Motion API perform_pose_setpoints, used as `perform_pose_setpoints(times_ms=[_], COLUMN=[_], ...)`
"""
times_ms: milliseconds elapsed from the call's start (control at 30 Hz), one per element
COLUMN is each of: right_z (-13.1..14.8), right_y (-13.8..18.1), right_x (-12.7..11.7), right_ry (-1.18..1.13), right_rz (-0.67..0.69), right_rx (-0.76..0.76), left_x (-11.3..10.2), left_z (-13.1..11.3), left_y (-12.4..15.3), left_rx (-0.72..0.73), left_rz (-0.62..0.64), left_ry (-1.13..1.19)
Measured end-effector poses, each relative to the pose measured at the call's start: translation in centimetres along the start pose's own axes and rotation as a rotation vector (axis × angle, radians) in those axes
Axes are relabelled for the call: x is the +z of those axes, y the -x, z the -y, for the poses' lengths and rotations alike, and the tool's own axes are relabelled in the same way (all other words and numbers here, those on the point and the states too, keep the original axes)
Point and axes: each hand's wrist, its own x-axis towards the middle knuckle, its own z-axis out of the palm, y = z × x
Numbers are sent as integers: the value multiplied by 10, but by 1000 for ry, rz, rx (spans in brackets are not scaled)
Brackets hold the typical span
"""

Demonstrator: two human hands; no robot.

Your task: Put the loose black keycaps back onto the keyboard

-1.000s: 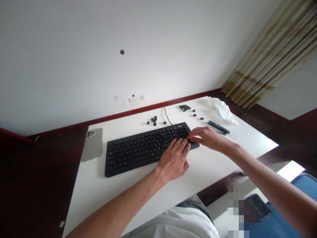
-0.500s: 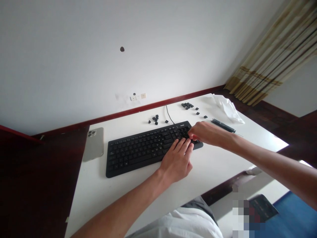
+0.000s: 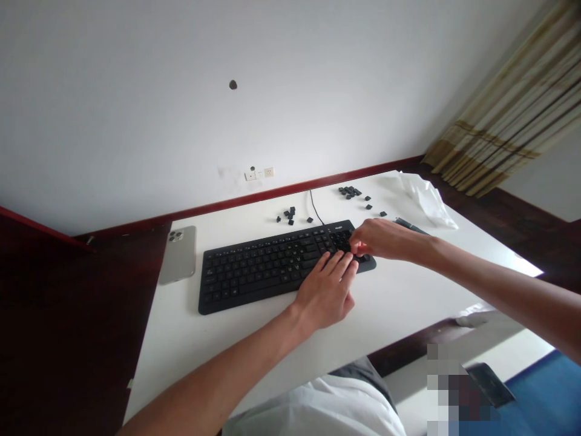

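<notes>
A black keyboard (image 3: 254, 266) lies slanted on the white table, with some key places bare near its right half. My left hand (image 3: 327, 287) rests flat on its lower right part, fingers stretched over the keys. At the number pad, my right hand (image 3: 370, 238) is closed, its fingertips pinched together against the keys. Whatever sits between those fingertips is hidden. Behind the keyboard lie a few loose black keycaps (image 3: 290, 215), and a larger cluster of keycaps (image 3: 349, 192) is farther right.
A phone (image 3: 179, 254) lies face down at the table's left end. Right of the keyboard are a dark long object (image 3: 411, 225), partly behind my right arm, and a crumpled white plastic bag (image 3: 429, 197). The keyboard's cable (image 3: 316, 207) runs to the back edge.
The view has shifted slightly, so everything sits a little to the right. Both hands stay at nearly the same places on the keyboard, the right one still at the number pad.
</notes>
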Motion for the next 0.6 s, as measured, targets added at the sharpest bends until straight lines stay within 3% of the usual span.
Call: perform_pose_setpoints(times_ms=[67, 133, 267, 367, 467, 600], right_z=[-9, -19, -42, -52, -54, -55], right_y=[-1, -6, -32, -61, -78, -77], right_x=[-7, -14, -18, -8, 10, 32], right_ry=[-103, -203, -337, -418, -399, -432], right_rz=[31, -50, -538, -735, -778, -719], right_rx=[-23, -19, 148, 191, 161, 176], left_x=[1, 0, -3, -5, -6, -8], left_z=[1, 1, -1, -9, -18, -23], left_y=[0, 0, -6, -13, -21, -27], left_rx=[1, 12, 46, 28, -22, -55], left_rz=[3, 11, 39, 47, 39, 32], left_ry=[-10, -29, -88, -142, -205, -215])
